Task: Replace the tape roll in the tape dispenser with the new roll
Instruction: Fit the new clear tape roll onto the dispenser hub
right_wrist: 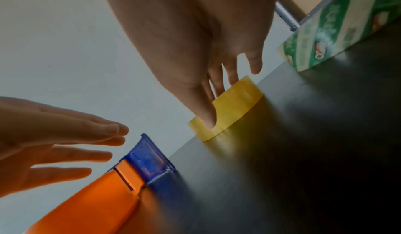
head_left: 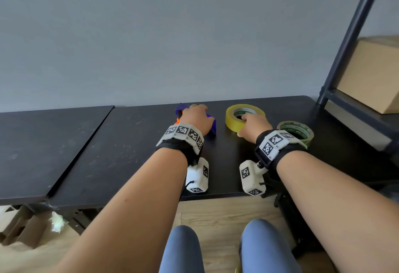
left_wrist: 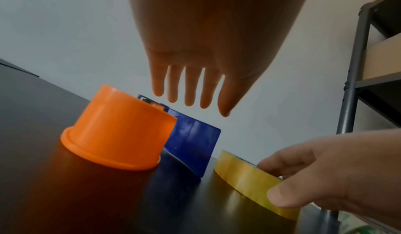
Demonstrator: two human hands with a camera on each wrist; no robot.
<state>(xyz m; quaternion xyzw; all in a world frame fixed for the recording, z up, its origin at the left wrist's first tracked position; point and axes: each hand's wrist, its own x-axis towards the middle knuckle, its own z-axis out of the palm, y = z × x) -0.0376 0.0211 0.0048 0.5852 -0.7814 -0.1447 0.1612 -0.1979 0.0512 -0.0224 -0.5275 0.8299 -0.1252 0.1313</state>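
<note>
A blue and orange tape dispenser (head_left: 213, 126) lies on the black table (head_left: 129, 143) near the wall. Its orange hub (left_wrist: 117, 133) is bare beside the blue plate (left_wrist: 193, 145). My left hand (head_left: 195, 116) hovers just over it with straight fingers (left_wrist: 189, 91), holding nothing. To its right lies a full yellow tape roll (head_left: 231, 121), flat on the table. My right hand (head_left: 248, 121) pinches its near side. The thumb (right_wrist: 208, 116) is on the outer wall, and the fingers reach over the top into the core.
A thinner tape roll with a green-printed core (head_left: 302, 131) lies flat by my right wrist. A dark metal shelf frame (head_left: 345, 46) holding a cardboard box (head_left: 371, 74) stands at the table's right end. A second black tabletop (head_left: 43, 143) adjoins on the left.
</note>
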